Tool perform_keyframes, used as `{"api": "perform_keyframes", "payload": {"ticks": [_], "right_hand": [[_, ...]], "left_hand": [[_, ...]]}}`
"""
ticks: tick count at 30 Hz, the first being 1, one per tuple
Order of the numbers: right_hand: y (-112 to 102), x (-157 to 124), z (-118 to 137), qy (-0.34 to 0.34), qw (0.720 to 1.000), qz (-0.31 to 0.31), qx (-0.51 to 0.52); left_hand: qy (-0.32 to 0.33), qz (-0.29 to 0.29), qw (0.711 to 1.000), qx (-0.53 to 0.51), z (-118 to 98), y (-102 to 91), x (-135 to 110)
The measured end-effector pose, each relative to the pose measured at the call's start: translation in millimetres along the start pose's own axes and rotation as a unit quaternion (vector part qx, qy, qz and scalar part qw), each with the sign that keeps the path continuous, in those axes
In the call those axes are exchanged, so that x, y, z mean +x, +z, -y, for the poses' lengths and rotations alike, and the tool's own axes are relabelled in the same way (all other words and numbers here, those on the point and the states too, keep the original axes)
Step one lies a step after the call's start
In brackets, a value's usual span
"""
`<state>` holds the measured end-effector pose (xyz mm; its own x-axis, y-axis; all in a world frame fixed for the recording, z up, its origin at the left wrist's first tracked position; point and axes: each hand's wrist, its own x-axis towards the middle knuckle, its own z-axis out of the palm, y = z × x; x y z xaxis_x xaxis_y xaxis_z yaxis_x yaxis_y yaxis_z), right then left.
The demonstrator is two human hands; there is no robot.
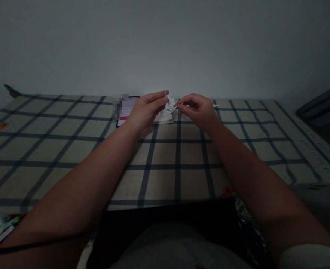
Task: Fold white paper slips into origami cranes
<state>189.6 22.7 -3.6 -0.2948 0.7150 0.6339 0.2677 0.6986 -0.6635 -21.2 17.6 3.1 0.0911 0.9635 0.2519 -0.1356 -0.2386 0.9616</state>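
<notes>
One crumpled white piece (170,106) is being pinched by the left hand (146,109) and, at its edge, the right hand (200,108), above the checked cloth (165,154); seemingly midway, neither grip released yet!

Single head-worn cam here, so you're basically looking out from the wearer's own spot, forward and down. It sits above and behind the action: the lap (170,243) fills the bottom edge, super close, and the left forearm (89,179) and right forearm (260,175) run up from the lower corners. The left hand (148,110) and right hand (200,108) land just above mid-frame, far enough from the lens to look pretty small. Past them the checked tablecloth (165,183) meets a wall (165,45), seen pretty much straight on. Framing's wide, with both far cloth corners in.
</notes>
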Motion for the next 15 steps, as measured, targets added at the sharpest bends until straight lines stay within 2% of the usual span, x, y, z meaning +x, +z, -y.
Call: {"api": "perform_keyframes", "payload": {"ticks": [10,15], "right_hand": [[0,1,0,0.005,1.0,0.01,0.008],[-1,2,-3,-0.019,1.0,0.017,0.01]], "left_hand": [[0.026,-0.025,0.999,0.018,8,-0.8,4],[0.049,-0.031,0.998,0.024,11,-0.8,7]]}}
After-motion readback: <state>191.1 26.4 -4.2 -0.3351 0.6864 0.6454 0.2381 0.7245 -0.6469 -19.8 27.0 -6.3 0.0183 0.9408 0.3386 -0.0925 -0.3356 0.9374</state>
